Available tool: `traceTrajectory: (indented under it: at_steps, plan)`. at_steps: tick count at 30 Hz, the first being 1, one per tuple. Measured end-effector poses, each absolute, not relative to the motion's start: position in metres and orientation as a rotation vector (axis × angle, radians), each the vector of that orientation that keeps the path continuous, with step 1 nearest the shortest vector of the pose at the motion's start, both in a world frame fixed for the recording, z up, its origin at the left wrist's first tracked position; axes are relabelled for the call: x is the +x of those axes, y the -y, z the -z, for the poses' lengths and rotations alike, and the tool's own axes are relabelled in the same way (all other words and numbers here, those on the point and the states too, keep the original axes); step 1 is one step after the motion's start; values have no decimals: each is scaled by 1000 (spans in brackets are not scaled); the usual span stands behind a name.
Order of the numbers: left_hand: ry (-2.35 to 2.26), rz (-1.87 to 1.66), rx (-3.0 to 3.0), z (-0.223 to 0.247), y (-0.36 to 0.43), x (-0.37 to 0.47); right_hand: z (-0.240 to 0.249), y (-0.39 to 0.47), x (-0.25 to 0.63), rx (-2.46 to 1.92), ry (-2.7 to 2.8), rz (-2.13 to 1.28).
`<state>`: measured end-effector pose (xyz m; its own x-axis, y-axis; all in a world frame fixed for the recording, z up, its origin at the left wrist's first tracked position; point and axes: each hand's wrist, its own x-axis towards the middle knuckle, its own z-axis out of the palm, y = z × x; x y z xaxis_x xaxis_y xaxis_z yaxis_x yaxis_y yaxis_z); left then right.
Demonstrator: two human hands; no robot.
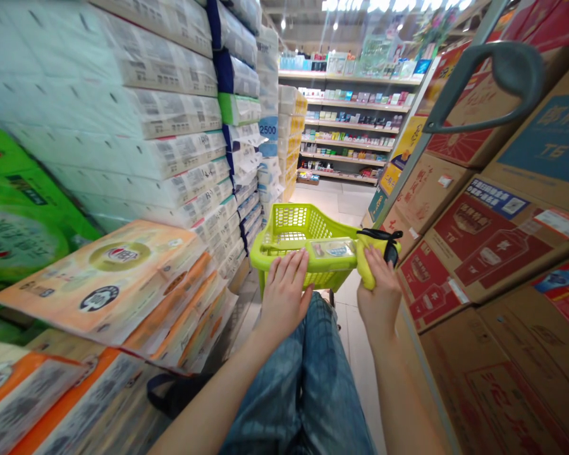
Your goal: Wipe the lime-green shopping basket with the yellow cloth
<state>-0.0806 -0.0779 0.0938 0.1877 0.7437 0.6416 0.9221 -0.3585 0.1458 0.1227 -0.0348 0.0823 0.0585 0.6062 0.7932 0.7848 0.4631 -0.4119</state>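
Note:
A lime-green plastic shopping cart (313, 218) with a perforated basket stands directly ahead, above my knees. Across its near side runs a bar with a clear-covered label panel (332, 248). My left hand (287, 281) is over the left part of this bar, fingers across the top and thumb on the near side. At the bar's right end, my right hand (378, 287) is closed around a yellow-green, soft-looking item (366, 268) with a black strap (382, 234). My fingers partly cover it, so its kind is unclear. Nothing shows inside the visible part of the basket.
White tissue packs (171, 114) are stacked high on the left, with orange packs (123, 272) lower and nearer. Cardboard cartons (478, 234) line the right, where a grey hook-shaped handle (493, 88) juts out. Product shelves (351, 104) stand beyond the tiled aisle (346, 199).

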Motion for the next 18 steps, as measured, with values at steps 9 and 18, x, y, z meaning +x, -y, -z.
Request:
traceTrajectory:
  at_steps: [9,18]
  plan:
    - [1557,899,-2223,-96,79,-86,-88,62,65,-1003,1975,169]
    - [1555,836,-2209,-93,78,-87,-78,28,145,-1228,1625,229]
